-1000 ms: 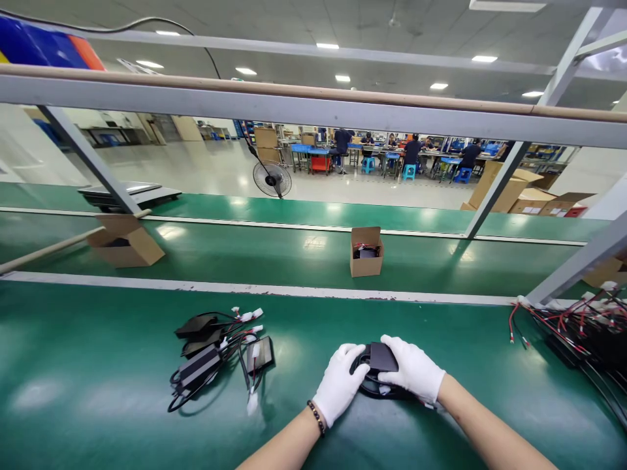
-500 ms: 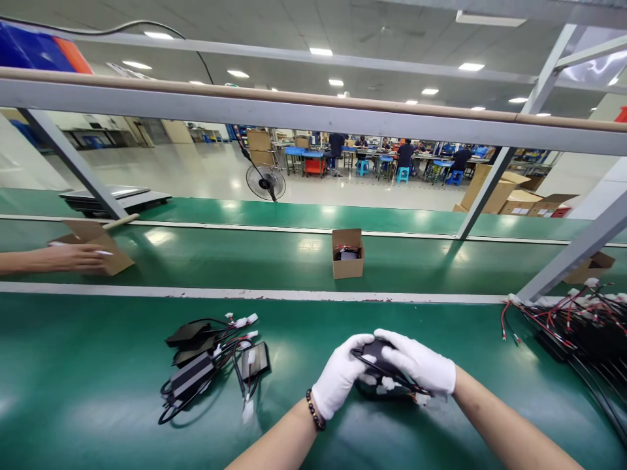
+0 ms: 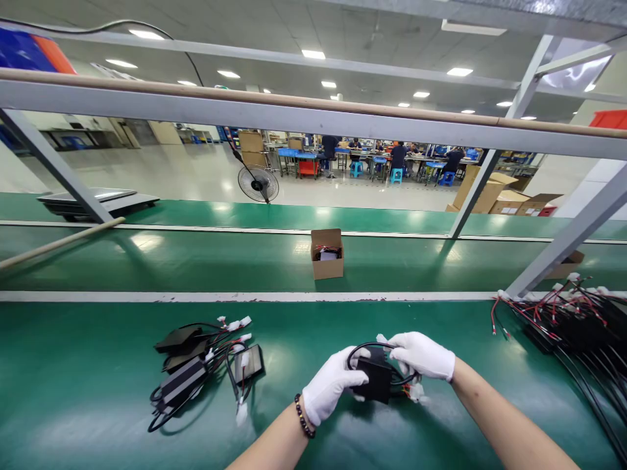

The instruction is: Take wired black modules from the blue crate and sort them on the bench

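A black box-shaped electronic unit (image 3: pixel 377 380) is tilted up just above the green worktop in front of me. My left hand (image 3: pixel 334 385), in a white glove, is closed around its left side, thumb across the face. In its white glove, my right hand (image 3: pixel 422 356) pinches the unit's black cable (image 3: pixel 369 346) at the upper right, near a white connector. More white connectors (image 3: pixel 416 393) dangle below that hand. To the left lie several similar black units (image 3: pixel 183 382) with cables, and one with a grey face (image 3: pixel 249 364).
A small open carton (image 3: pixel 327 266) with wired parts stands on the green belt (image 3: pixel 235 261) beyond the white rail (image 3: pixel 274 296). A heap of wired black units (image 3: pixel 578 320) lies at right by a slanted metal post (image 3: pixel 563 238). A wooden stick (image 3: pixel 59 243) lies at left.
My hands have turned the black unit so its flat face shows, and my right hand moved from covering it to its cable. The cartons shifted left; another person's hand and carton left view.
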{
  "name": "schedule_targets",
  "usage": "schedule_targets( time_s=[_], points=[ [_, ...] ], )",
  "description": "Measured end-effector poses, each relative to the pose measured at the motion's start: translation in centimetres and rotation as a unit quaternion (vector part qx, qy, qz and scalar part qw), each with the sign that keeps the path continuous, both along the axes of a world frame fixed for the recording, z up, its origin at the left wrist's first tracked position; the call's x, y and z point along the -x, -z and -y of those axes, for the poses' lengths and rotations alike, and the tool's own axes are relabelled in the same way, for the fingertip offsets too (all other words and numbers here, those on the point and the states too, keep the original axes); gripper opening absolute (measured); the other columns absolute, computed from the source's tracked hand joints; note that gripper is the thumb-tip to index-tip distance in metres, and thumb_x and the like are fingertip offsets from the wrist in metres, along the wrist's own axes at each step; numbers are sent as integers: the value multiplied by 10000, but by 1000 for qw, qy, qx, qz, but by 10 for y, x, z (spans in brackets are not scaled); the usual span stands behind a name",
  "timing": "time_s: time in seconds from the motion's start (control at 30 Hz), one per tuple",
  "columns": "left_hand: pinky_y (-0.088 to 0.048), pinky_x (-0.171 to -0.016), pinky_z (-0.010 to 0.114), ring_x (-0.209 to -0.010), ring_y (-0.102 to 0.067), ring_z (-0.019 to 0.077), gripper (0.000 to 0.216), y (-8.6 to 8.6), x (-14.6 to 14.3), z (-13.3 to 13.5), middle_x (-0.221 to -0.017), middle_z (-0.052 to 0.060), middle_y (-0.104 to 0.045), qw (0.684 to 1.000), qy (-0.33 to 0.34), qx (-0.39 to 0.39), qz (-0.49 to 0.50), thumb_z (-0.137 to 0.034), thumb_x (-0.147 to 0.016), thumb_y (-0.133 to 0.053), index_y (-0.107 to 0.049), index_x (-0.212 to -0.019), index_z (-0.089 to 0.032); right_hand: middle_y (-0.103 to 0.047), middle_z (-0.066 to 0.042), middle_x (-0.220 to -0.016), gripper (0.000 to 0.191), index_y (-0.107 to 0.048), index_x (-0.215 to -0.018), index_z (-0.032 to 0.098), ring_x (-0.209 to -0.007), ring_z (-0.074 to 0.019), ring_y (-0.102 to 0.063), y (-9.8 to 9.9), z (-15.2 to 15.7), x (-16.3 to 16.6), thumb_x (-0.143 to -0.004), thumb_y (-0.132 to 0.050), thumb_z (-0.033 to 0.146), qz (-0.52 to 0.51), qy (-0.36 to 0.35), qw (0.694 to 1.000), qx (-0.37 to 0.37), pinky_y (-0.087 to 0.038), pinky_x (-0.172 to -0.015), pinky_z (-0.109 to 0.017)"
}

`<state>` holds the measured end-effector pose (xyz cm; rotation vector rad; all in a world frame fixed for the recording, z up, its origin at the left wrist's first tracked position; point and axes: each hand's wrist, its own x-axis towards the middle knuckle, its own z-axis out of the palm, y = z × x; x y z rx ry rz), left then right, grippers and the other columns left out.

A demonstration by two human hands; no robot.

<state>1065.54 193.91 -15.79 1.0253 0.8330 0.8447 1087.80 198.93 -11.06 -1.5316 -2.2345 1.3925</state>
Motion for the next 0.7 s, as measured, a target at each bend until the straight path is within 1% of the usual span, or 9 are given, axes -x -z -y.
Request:
schedule_targets(
  time_s=[0.07,0.13,0.23,0.4,0.47,0.53,0.6,0.67,0.7],
  points=[
    [-497,-472,229,-652,-596,133,409,6,-2,-5,-896,39,-643,999,-25,23,-41,-321,-719,-627,-591,-1085,-143,-588,27,-546,161,-637,-838,183,-445,-133,-532,8,-6,-1,-814,-492,247,0,24,1000,-8,-408,-441,-231],
    [-463,-447,201,-649,-578,117,420,13,-4,-12,-921,47,-621,995,-53,19,-83,-381,-748,-591,-577,-1091,-138,-593,18,-566,143,-640,-787,179,-471,-129,-540,15,-12,-3,-806,-550,287,-2,44,999,-23,-413,-459,-229],
    [-421,-421,186,-628,-550,102,401,23,-7,-24,-915,40,-598,988,-76,-5,-136,-374,-745,-593,-577,-1069,-139,-586,18,-570,156,-657,-775,183,-482,-127,-538,27,-22,-4,-796,-585,319,-3,68,997,-20,-422,-459,-230],
    [-375,-421,225,-533,-492,114,292,36,-10,-38,-725,-9,-556,966,-76,-41,-244,-386,-781,-554,-598,-956,-157,-577,25,-546,199,-688,-819,185,-448,-129,-523,49,-36,-3,-773,-616,364,2,84,996,27,-437,-412,-231],
    [-412,-506,250,-607,-535,144,241,38,-10,-40,-736,9,-584,950,-82,-63,-294,-379,-775,-570,-613,-882,-167,-580,22,-547,238,-696,-804,173,-451,-135,-529,57,-39,-3,-756,-642,400,3,80,996,34,-449,-415,-241],
    [-452,-654,290,-746,-584,194,248,37,-9,-40,-808,42,-625,929,-98,-83,-347,-370,-746,-614,-629,-893,-171,-597,11,-562,299,-707,-780,164,-477,-150,-554,63,-42,-6,-747,-660,458,-1,71,997,31,-476,-450,-263],
    [-451,-791,341,-881,-599,247,406,35,-6,-38,-938,88,-647,907,-115,-95,-394,-376,-718,-654,-624,-1058,-154,-656,-15,-646,387,-723,-811,165,-572,-178,-611,66,-46,-12,-767,-637,539,-14,69,997,11,-527,-555,-300],
    [-436,-876,374,-979,-597,277,620,32,-2,-34,-1091,138,-625,892,-126,-98,-423,-411,-731,-650,-529,-1269,-127,-714,-57,-812,492,-724,-935,159,-730,-208,-662,67,-51,-23,-825,-541,603,-34,90,995,-27,-555,-716,-336],
    [-433,-900,376,-1017,-594,280,676,31,0,-31,-1152,155,-604,886,-126,-102,-434,-439,-757,-624,-477,-1334,-119,-723,-78,-908,538,-706,-1017,150,-813,-217,-671,66,-52,-30,-858,-478,611,-43,107,992,-50,-549,-796,-350]
  ],
)
